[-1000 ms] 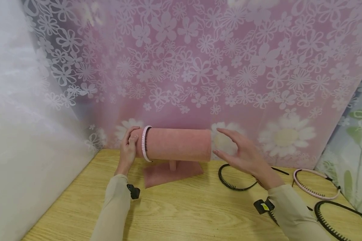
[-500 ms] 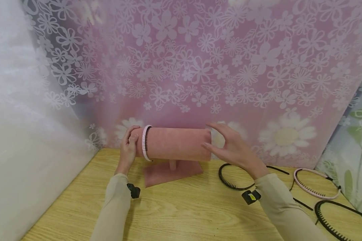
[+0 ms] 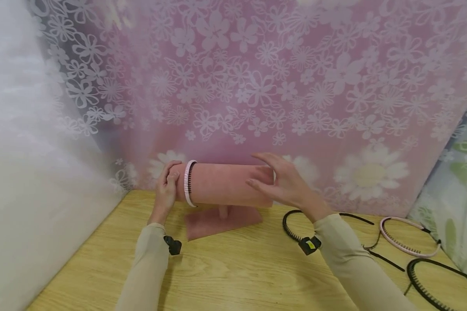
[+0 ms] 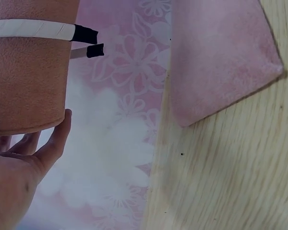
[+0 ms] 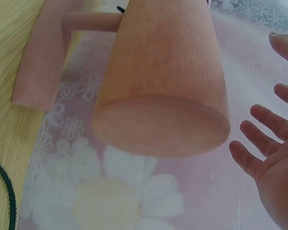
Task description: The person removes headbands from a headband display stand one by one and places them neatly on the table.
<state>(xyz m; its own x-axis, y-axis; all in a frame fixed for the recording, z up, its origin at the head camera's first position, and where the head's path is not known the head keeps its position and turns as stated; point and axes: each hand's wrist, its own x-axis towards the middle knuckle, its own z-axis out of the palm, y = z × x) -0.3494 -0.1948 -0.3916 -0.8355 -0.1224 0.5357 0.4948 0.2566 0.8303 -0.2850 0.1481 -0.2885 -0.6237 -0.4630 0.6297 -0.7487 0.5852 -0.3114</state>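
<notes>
A pink velvet headband display stand [image 3: 225, 183] lies with its cylinder horizontal above a flat base [image 3: 222, 222]. Near its left end, a pale pink headband [image 3: 187, 183] with dark inner teeth is fitted round the cylinder; its black tips [image 4: 89, 34] show in the left wrist view. My left hand [image 3: 166, 183] grips the left end of the cylinder, thumb towards me. My right hand [image 3: 286, 183] is held at the right end, thumb and fingers spread, with nothing in it. In the right wrist view a gap shows between these fingers [image 5: 261, 139] and the cylinder.
On the wooden table [image 3: 233, 276] to the right lie a black toothed headband [image 3: 289, 228], a pink one [image 3: 401, 247] and another black one [image 3: 414, 280]. A further dark band [image 3: 389, 261] is partly hidden by the right sleeve. A flowered curtain [image 3: 233, 108] hangs behind.
My right hand has moved left, from beyond the cylinder's right end to in front of it, fingers still spread. The left hand, the stand and its headband have stayed put.
</notes>
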